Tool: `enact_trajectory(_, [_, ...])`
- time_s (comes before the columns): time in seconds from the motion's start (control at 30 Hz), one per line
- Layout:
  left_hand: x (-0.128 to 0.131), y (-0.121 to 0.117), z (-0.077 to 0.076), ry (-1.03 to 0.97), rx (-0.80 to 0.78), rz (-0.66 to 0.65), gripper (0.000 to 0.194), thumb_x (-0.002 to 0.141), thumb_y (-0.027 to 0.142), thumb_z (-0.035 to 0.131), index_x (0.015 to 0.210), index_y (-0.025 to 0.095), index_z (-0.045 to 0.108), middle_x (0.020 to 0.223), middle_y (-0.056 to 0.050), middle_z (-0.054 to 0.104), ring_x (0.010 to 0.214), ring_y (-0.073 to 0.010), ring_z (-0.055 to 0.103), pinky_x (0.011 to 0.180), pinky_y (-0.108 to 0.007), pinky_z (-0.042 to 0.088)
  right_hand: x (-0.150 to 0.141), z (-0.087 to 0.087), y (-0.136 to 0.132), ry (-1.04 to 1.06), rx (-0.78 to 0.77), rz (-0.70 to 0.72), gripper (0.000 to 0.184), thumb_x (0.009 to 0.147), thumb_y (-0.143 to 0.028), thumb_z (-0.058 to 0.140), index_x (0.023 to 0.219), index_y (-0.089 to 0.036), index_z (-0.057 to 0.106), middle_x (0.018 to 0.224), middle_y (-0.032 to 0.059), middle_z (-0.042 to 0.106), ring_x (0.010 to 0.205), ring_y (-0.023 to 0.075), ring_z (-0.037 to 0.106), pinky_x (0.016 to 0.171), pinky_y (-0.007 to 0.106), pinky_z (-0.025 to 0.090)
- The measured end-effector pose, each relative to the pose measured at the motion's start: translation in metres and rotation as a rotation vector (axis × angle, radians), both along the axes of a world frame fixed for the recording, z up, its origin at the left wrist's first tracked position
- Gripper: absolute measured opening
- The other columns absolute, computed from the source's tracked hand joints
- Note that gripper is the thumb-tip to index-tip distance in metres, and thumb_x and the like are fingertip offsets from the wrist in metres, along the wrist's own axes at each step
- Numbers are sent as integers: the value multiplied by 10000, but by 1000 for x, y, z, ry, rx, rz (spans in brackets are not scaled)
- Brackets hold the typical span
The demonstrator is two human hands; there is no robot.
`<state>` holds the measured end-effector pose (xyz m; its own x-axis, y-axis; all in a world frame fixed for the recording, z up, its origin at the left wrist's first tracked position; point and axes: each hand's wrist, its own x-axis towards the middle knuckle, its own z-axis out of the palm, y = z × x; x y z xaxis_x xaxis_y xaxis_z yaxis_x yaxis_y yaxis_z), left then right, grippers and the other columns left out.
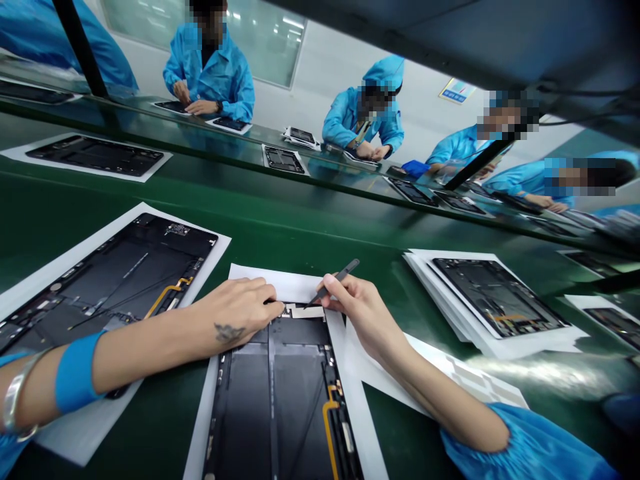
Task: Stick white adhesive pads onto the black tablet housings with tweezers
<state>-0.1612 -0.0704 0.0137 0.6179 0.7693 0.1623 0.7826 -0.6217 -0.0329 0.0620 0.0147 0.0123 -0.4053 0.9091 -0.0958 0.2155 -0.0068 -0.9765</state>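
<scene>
A dark tablet chassis [273, 393] lies on white paper [353, 407] directly in front of me, with a gold flex strip along its lower part. My left hand [240, 310] curls over the chassis's top edge, its fingertips beside a small white-and-metal part [300, 311]. What the fingertips press or hold is hidden. My right hand [353, 310] grips slim black tweezers [333, 283], their tip reaching down close to that small part. A second chassis [100, 287] lies under my left forearm.
A stack of paper sheets with another chassis [495, 297] sits on the green bench [365, 230] to the right. Beyond a dark rail [200, 143], several co-workers in blue smocks [207, 70] handle more chassis. A blue wristband [75, 372] and a metal bangle [13, 393] circle my left arm.
</scene>
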Motion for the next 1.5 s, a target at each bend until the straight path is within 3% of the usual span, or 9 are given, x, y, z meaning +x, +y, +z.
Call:
enact_trajectory(0.27, [-1,-1,-1,1,12,4,230,940,95,484,1095,167,639,1026,-73,646,882,-220,611,701,-319,471,-1,-1,1,0,25,1,508,736,-655,708,684,-153,651,602,13,607,655,158,574,710,302,453])
enact_trajectory(0.63, [1,-1,7,32,-59,24,318,954,93,456,1215,184,614,986,-73,608,840,-232,601,719,-348,502,-1,-3,2,-43,97,31,489,788,-640,653,682,-165,614,622,30,642,639,173,600,674,307,455])
enact_trajectory(0.9, [1,-2,9,13,-79,32,380,971,101,415,1286,229,588,993,-61,582,857,-206,573,768,-323,486,1,-2,1,-186,352,86,404,911,-483,518,664,-175,603,627,43,662,639,188,626,625,290,456])
enact_trajectory(1.03, [-2,-2,4,4,-25,4,375,954,88,431,1274,203,589,982,-66,585,839,-214,576,748,-325,476,3,0,-9,-169,477,41,346,929,-391,515,669,-179,595,638,31,651,607,175,622,559,263,452])
enact_trajectory(1.23, [-3,-2,1,-18,35,-30,305,957,98,454,1202,168,620,960,-72,598,833,-215,582,730,-322,474,1,-3,-20,-45,789,173,148,952,-232,567,870,-187,682,833,44,712,800,181,658,730,281,504])
enact_trajectory(1.5, [-1,-1,5,-11,-16,-20,291,949,103,461,1176,154,635,937,-73,592,818,-222,592,712,-344,502,-2,-8,-20,-64,901,266,112,964,-204,565,951,-190,676,830,56,704,803,190,631,722,311,515])
